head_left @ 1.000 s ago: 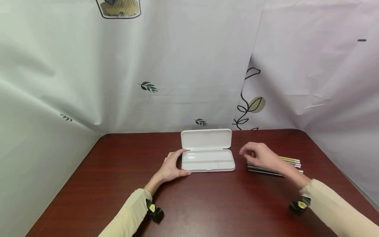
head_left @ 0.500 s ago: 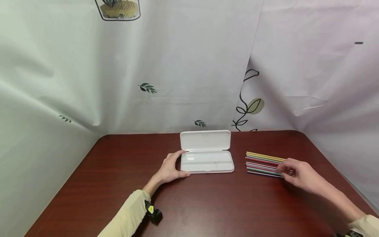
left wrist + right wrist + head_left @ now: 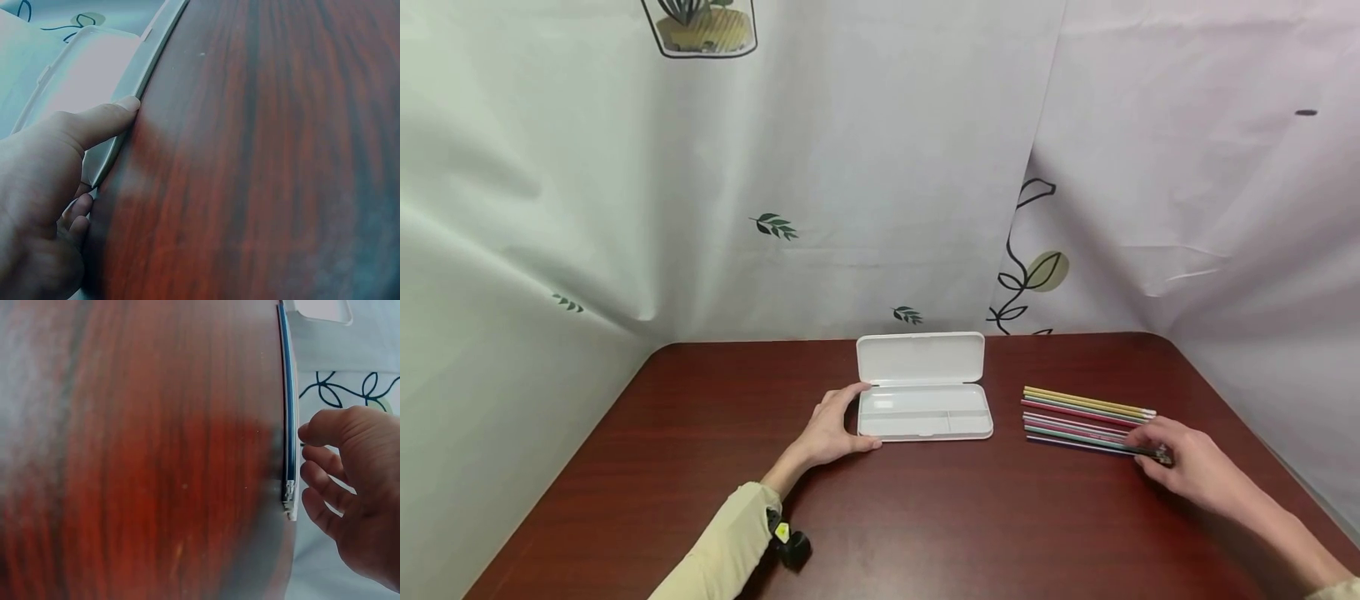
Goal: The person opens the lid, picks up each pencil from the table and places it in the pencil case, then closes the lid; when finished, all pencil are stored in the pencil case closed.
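On the table, a white pencil case (image 3: 925,424) lies with its lid (image 3: 921,358) raised. My left hand (image 3: 829,427) holds its left end, thumb at the front edge and fingers at the back corner. In the left wrist view the thumb (image 3: 109,122) presses the case's rim (image 3: 141,69). Several pencils (image 3: 1075,402) lie side by side to the right of the case, yellow, red, pink, green and dark blue. Bent and spread, the fingers of my right hand (image 3: 1187,462) are right at their eraser ends. In the right wrist view its fingertips are beside a dark pencil (image 3: 289,406).
The dark reddish-brown table (image 3: 940,517) has rounded far corners. A pale curtain (image 3: 865,167) with printed leaves hangs behind it and along both sides. A black wrist camera (image 3: 793,550) sits on the left sleeve (image 3: 722,542).
My right hand has moved right and toward me, from near the pencils' left ends to their eraser ends, uncovering most of the pencils. My left hand stays on the case.
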Demonstrator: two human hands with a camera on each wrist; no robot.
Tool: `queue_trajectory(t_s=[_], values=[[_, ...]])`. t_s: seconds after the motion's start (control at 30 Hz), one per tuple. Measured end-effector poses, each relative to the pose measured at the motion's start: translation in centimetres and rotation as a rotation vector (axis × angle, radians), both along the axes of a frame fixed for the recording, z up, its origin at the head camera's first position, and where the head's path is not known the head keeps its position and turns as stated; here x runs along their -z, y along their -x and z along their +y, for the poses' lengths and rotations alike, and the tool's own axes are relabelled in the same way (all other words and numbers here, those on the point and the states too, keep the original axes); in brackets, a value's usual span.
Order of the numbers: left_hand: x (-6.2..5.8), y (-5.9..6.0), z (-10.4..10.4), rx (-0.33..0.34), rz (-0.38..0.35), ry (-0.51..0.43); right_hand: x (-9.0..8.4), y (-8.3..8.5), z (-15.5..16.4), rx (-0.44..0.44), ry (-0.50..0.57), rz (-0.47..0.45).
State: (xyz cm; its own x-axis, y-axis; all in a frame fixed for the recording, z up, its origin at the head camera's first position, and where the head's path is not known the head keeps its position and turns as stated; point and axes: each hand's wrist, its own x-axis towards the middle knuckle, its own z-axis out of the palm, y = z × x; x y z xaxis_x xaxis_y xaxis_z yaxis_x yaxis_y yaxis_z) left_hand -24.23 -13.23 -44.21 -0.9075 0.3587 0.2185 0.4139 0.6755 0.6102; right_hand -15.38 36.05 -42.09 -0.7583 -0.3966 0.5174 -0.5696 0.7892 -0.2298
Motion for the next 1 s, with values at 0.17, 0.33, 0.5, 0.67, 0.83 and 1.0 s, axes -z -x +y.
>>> queue_trajectory(t_s=[0.17,0.33,0.5,0.67,0.83,1.0], values=[[-0.06,-0.07,0.05,0.001,-0.001,-0.011,0.31,0.02,0.19,0.035,-0.018,-0.003],[0.06,-0.05,0.06,-0.002,-0.001,-0.009,0.58,-0.03,0.21,0.049,-0.022,-0.02],[0.04,-0.07,0.06,-0.007,0.001,-0.009,0.7,0.12,0.11,0.04,-0.031,-0.012],[-0.01,-0.14,0.09,-0.008,-0.004,-0.013,0.66,0.41,0.2,0.043,-0.061,-0.009],[-0.11,-0.18,0.06,-0.008,-0.004,-0.014,0.52,0.69,0.1,0.036,-0.076,-0.007],[-0.11,-0.16,0.05,-0.008,-0.002,-0.011,0.41,0.71,-0.07,0.035,-0.075,-0.021]])
